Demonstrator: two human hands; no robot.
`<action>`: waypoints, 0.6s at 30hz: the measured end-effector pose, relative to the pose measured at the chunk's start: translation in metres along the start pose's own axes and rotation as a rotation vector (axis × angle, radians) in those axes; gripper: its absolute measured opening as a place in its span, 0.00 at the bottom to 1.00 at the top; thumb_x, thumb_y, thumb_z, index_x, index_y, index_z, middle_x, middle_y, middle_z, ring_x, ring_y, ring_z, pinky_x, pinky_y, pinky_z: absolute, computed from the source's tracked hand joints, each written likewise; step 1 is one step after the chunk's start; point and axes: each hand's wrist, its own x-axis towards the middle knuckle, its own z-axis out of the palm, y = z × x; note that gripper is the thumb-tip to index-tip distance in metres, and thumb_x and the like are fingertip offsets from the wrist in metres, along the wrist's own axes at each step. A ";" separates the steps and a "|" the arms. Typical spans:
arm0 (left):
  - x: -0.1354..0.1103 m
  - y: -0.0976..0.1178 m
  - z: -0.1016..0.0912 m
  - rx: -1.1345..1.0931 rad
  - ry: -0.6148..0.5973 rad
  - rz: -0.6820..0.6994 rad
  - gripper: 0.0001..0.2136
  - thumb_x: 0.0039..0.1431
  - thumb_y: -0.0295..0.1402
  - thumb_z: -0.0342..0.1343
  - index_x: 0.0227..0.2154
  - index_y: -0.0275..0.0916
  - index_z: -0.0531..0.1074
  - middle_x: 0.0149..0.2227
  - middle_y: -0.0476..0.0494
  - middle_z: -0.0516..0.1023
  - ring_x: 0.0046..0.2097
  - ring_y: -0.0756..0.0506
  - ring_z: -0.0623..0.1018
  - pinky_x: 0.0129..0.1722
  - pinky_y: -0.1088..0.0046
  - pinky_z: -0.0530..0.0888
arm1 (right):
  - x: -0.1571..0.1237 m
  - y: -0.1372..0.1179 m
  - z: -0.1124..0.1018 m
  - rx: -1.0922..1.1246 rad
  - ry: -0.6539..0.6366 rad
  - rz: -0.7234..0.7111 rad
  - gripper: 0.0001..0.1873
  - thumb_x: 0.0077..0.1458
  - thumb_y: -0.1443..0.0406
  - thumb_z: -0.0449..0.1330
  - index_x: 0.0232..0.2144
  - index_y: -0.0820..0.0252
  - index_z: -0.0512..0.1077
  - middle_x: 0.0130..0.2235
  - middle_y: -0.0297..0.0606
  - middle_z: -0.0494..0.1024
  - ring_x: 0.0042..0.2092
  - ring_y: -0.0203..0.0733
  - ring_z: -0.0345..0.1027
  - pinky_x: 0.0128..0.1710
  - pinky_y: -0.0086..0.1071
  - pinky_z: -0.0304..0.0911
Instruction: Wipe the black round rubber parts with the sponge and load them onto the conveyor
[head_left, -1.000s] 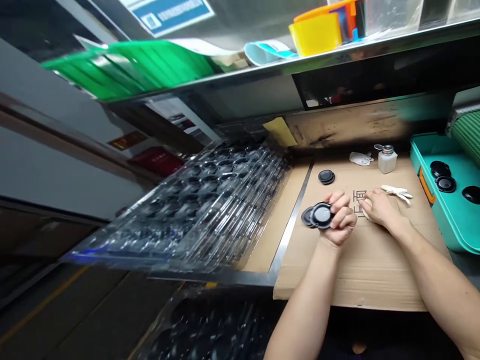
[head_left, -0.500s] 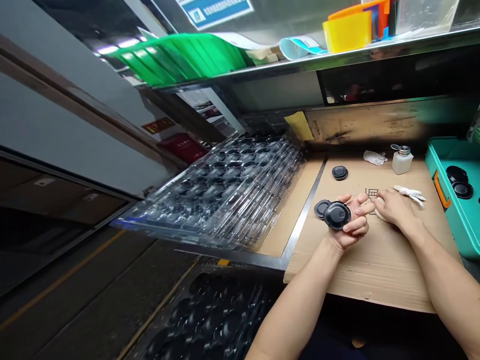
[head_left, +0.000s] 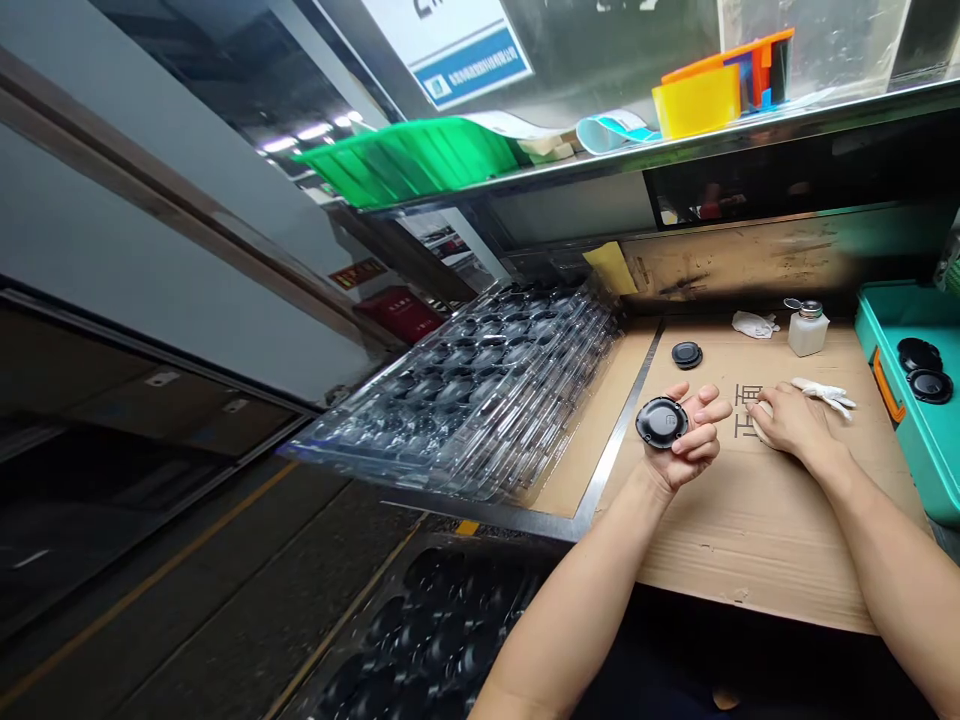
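Note:
My left hand point(head_left: 694, 442) is shut on a round black plastic disc point(head_left: 661, 422), pinching it between thumb and fingers above the brown cardboard sheet point(head_left: 750, 540). The disc's dark face tilts upward, with a small mark at its centre. My right hand point(head_left: 795, 425) rests on the cardboard, its fingertips on a pale wad of cloth point(head_left: 759, 425) that is partly hidden. Just beyond its fingers lies a white glove point(head_left: 823, 396). Another black disc point(head_left: 687, 355) lies flat on the cardboard, beyond my left hand.
A stack of clear blister trays point(head_left: 465, 390) lies left of the cardboard, with a black cavity tray point(head_left: 427, 625) below. Farther back stand a white pump bottle point(head_left: 808, 333) and crumpled tissue point(head_left: 754, 324). A teal bin point(head_left: 874, 345) at right holds black discs point(head_left: 928, 386).
The view has shifted, moving the scene rightward. My left hand has opened its fingers slightly and holds the disc more level. The flat disc beside it in earlier frames no longer shows.

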 end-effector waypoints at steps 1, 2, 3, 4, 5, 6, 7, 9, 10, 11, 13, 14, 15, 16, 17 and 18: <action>0.001 -0.002 0.000 -0.007 -0.005 0.002 0.12 0.69 0.40 0.43 0.32 0.38 0.61 0.25 0.56 0.56 0.13 0.62 0.44 0.12 0.84 0.44 | 0.000 0.000 0.000 -0.001 0.002 -0.005 0.23 0.66 0.50 0.48 0.46 0.56 0.75 0.49 0.44 0.76 0.48 0.49 0.70 0.41 0.35 0.59; 0.001 -0.003 0.000 -0.008 -0.006 0.002 0.12 0.69 0.40 0.42 0.32 0.38 0.61 0.25 0.56 0.56 0.13 0.62 0.44 0.11 0.84 0.44 | 0.000 0.000 0.000 -0.001 0.002 -0.011 0.23 0.66 0.50 0.48 0.46 0.56 0.75 0.49 0.44 0.76 0.48 0.49 0.70 0.41 0.35 0.59; 0.002 -0.004 0.001 -0.006 -0.004 0.003 0.12 0.69 0.40 0.42 0.32 0.38 0.61 0.25 0.56 0.56 0.13 0.62 0.44 0.11 0.84 0.44 | 0.000 0.000 0.000 0.000 0.000 -0.014 0.22 0.66 0.50 0.49 0.46 0.56 0.75 0.49 0.44 0.76 0.48 0.49 0.70 0.41 0.35 0.60; 0.003 -0.006 0.001 0.000 -0.001 0.002 0.12 0.70 0.40 0.42 0.32 0.39 0.61 0.25 0.56 0.56 0.13 0.62 0.44 0.11 0.84 0.44 | 0.000 0.000 0.000 0.003 -0.004 -0.014 0.22 0.66 0.50 0.49 0.46 0.56 0.75 0.49 0.44 0.76 0.49 0.49 0.70 0.41 0.35 0.60; 0.004 -0.006 0.001 0.006 0.003 0.001 0.12 0.70 0.40 0.42 0.32 0.39 0.61 0.25 0.56 0.55 0.13 0.62 0.44 0.11 0.83 0.43 | 0.000 0.000 -0.001 0.005 -0.008 -0.012 0.22 0.66 0.50 0.49 0.45 0.56 0.75 0.49 0.44 0.76 0.49 0.49 0.69 0.42 0.35 0.60; 0.005 -0.007 0.001 0.012 0.004 -0.001 0.13 0.70 0.40 0.42 0.32 0.39 0.61 0.25 0.57 0.55 0.13 0.62 0.43 0.11 0.83 0.43 | 0.000 0.000 -0.001 0.006 -0.010 -0.008 0.22 0.66 0.50 0.49 0.45 0.56 0.75 0.49 0.44 0.76 0.50 0.49 0.69 0.42 0.35 0.60; 0.005 -0.008 0.002 0.017 0.003 -0.003 0.13 0.70 0.40 0.42 0.32 0.39 0.61 0.25 0.57 0.55 0.13 0.62 0.43 0.11 0.83 0.43 | 0.000 -0.001 -0.001 0.005 -0.010 -0.005 0.21 0.66 0.50 0.49 0.45 0.56 0.75 0.49 0.44 0.76 0.50 0.49 0.70 0.42 0.35 0.60; 0.006 -0.008 0.002 0.030 0.001 -0.008 0.13 0.70 0.40 0.42 0.32 0.39 0.61 0.25 0.57 0.55 0.13 0.62 0.43 0.11 0.83 0.43 | 0.000 -0.001 -0.001 0.003 -0.005 0.003 0.21 0.66 0.50 0.50 0.44 0.56 0.75 0.49 0.44 0.76 0.50 0.49 0.70 0.42 0.35 0.60; 0.006 -0.008 0.002 0.042 0.002 -0.009 0.13 0.69 0.40 0.42 0.32 0.39 0.61 0.25 0.57 0.55 0.13 0.62 0.42 0.11 0.83 0.43 | 0.000 -0.002 -0.001 0.002 -0.004 0.005 0.21 0.66 0.50 0.50 0.44 0.56 0.75 0.48 0.44 0.76 0.50 0.50 0.70 0.42 0.35 0.60; 0.006 -0.008 0.002 0.060 0.003 -0.010 0.13 0.69 0.41 0.42 0.32 0.39 0.61 0.24 0.57 0.55 0.13 0.62 0.42 0.11 0.83 0.43 | 0.000 -0.002 -0.001 0.002 -0.004 0.008 0.21 0.66 0.50 0.50 0.44 0.56 0.75 0.48 0.44 0.76 0.50 0.50 0.70 0.43 0.35 0.61; 0.009 -0.006 0.001 0.127 0.010 -0.015 0.13 0.69 0.42 0.43 0.32 0.40 0.61 0.24 0.57 0.55 0.12 0.61 0.43 0.11 0.82 0.44 | 0.000 -0.003 0.000 0.005 -0.012 0.011 0.21 0.66 0.50 0.50 0.44 0.56 0.75 0.49 0.44 0.76 0.50 0.50 0.70 0.44 0.36 0.61; 0.011 -0.003 -0.001 0.188 0.019 -0.021 0.14 0.68 0.43 0.43 0.31 0.40 0.61 0.24 0.57 0.55 0.12 0.60 0.44 0.11 0.81 0.45 | 0.000 -0.003 -0.001 0.006 -0.016 0.014 0.21 0.66 0.50 0.49 0.45 0.56 0.75 0.49 0.44 0.76 0.50 0.50 0.70 0.44 0.36 0.61; 0.015 0.001 -0.004 0.275 0.038 -0.025 0.14 0.68 0.44 0.44 0.30 0.40 0.61 0.23 0.57 0.56 0.12 0.59 0.45 0.11 0.80 0.46 | -0.001 -0.003 -0.001 0.008 -0.018 0.014 0.21 0.66 0.50 0.49 0.45 0.56 0.75 0.49 0.44 0.76 0.50 0.50 0.70 0.45 0.36 0.61; 0.021 0.007 -0.009 0.390 0.077 -0.008 0.15 0.67 0.45 0.45 0.29 0.41 0.60 0.23 0.57 0.56 0.12 0.58 0.47 0.12 0.79 0.48 | -0.001 -0.004 -0.001 0.009 -0.019 0.015 0.21 0.66 0.50 0.49 0.45 0.56 0.75 0.49 0.44 0.76 0.50 0.50 0.70 0.45 0.36 0.61; 0.029 0.016 -0.014 0.534 0.148 0.043 0.17 0.66 0.47 0.47 0.28 0.41 0.59 0.22 0.57 0.56 0.13 0.57 0.49 0.13 0.79 0.49 | -0.001 -0.004 -0.001 0.009 -0.021 0.016 0.21 0.66 0.50 0.49 0.45 0.56 0.75 0.49 0.44 0.76 0.50 0.49 0.70 0.45 0.35 0.62; 0.038 0.027 -0.021 0.701 0.252 0.127 0.18 0.65 0.49 0.49 0.27 0.41 0.59 0.21 0.57 0.56 0.13 0.57 0.51 0.14 0.79 0.50 | -0.002 -0.005 -0.001 0.009 -0.022 0.017 0.21 0.67 0.51 0.49 0.45 0.57 0.75 0.49 0.45 0.76 0.50 0.49 0.70 0.45 0.35 0.62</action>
